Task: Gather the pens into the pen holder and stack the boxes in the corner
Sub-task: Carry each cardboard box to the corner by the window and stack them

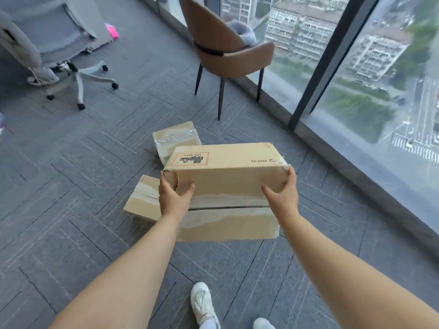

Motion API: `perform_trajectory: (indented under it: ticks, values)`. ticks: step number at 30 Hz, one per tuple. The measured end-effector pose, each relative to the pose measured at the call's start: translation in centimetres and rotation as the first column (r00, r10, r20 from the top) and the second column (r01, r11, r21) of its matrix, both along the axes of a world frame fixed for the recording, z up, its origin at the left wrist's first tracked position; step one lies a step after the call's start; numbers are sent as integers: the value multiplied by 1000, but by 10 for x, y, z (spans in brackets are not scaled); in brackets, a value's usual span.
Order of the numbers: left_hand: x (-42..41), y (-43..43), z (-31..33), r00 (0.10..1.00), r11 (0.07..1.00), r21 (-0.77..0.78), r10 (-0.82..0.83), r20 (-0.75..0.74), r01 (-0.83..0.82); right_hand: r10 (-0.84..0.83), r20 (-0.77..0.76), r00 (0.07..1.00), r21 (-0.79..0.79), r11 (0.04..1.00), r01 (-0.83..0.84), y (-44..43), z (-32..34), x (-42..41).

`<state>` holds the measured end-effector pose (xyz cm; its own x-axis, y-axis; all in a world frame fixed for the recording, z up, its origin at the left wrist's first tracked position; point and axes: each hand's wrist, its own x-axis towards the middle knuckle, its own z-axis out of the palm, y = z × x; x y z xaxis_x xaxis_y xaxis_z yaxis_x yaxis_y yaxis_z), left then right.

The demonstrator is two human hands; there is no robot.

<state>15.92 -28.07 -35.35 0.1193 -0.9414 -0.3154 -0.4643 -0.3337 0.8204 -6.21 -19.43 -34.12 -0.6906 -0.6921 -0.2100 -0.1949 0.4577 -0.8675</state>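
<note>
- We were on the box-stacking step; no pens or holder in view.
- Left hand (174, 198) & right hand (283, 193) clamped the big box (225, 184) by its ends, fingers curled round the edges; it seemed to be off the carpet (83, 162).
- Far box (177, 136) & left box (142, 200) lay just beside it.
- Next, prob.: set it flat in the corner as the base.

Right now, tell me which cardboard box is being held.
The large PICO-printed box, gripped by the left hand and right hand; the taped box and the small box lie on the carpet.
</note>
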Motion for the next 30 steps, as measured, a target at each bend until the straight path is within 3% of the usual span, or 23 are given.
perform_trajectory:
  ticks: [8,18,24,30]
  values:
    - [-137,35,44,938,934,-80,-346,27,347,-307,28,951,-111,945,308,105,39,-96]
    - [-336,199,67,767,768,-82,-640,-51,636,-596,12,803,-134,794,592,320,61,-240]
    - [-448,306,75,612,612,-125,-790,-48,780,-738,-5,675,-141,669,730,449,69,-312]
    - [-549,413,80,411,418,-124,-908,-79,900,-877,30,479,-167,468,868,569,75,-354]
